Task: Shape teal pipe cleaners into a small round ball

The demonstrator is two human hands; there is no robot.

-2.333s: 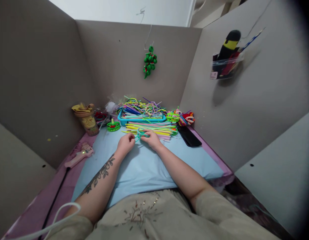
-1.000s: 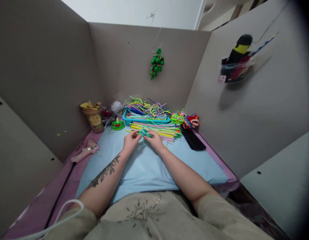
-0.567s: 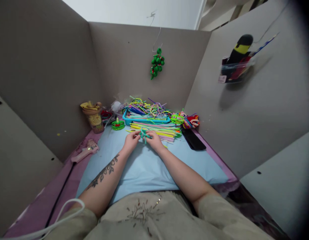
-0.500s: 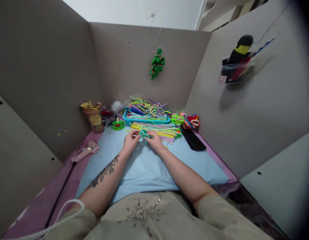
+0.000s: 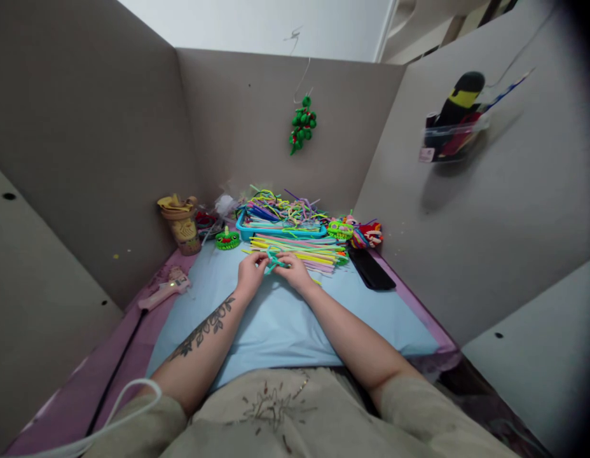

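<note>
Left hand (image 5: 251, 275): palm down, fingers pinching the teal pipe cleaner (image 5: 274, 261).
Right hand (image 5: 295, 273): fingers pinching its other side.

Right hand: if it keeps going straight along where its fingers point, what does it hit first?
The right hand points away from the body. Beyond the teal pipe-cleaner piece pinched with the left hand, it would probably first meet the flat bundle of straight pastel pipe cleaners; depth is unclear.
</note>
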